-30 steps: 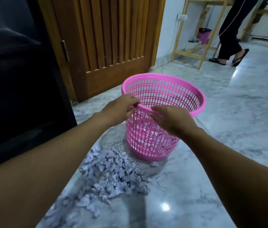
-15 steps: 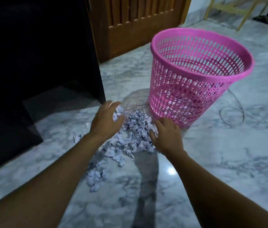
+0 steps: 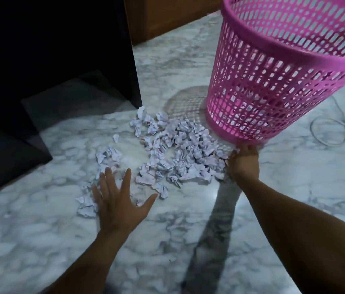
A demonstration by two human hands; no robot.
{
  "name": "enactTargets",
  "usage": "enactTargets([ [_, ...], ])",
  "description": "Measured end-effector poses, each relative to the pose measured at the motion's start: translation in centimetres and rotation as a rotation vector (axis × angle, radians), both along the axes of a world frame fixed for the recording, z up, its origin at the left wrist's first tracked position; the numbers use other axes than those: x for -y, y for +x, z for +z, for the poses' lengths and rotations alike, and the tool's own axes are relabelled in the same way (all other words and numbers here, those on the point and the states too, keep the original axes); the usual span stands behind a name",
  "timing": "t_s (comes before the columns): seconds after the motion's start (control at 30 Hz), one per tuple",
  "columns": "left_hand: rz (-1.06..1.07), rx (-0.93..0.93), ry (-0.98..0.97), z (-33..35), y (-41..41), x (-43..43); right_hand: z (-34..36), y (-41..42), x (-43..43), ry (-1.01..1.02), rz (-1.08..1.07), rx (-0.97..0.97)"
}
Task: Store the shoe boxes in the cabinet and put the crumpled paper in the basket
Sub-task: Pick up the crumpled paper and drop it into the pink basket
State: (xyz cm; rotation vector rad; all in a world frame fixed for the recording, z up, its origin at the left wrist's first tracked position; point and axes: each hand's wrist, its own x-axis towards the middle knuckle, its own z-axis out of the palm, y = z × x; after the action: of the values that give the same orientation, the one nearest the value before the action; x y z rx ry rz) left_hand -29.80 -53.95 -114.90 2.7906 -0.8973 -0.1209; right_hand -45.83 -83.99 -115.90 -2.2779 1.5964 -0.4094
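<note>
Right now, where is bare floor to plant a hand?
Bare floor lies this side of the crumpled paper, between left hand and right hand, and right of the right hand toward the cable. Crowded: the paper runs up to the basket foot.

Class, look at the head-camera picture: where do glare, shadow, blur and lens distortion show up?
Head view: a glare spot on the marble floor beside a dark arm shadow; the left hand slightly motion-blurred; the pink basket skewed near the frame edge, likely wide-angle distortion; the upper-left furniture lost in darkness.
</note>
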Motion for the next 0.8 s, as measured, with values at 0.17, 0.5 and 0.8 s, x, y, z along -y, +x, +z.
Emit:
enactTargets([
  [0.17, -0.011, 0.089, -0.059, -0.2, -0.2, -1.9, 0.5, -0.1, 0.1, 0.065, 0.011, 0.043],
  [0.5, 0.026, 0.043, -0.060, -1.1, 0.6, -3.5, 0.6, -0.2, -6.0, 0.128, 0.074, 0.342],
  [0.8, -0.090, 0.060, -0.107, -1.7, 0.4, -2.3, 0.3, 3.8, -10.0, -0.079, 0.574, -0.077],
])
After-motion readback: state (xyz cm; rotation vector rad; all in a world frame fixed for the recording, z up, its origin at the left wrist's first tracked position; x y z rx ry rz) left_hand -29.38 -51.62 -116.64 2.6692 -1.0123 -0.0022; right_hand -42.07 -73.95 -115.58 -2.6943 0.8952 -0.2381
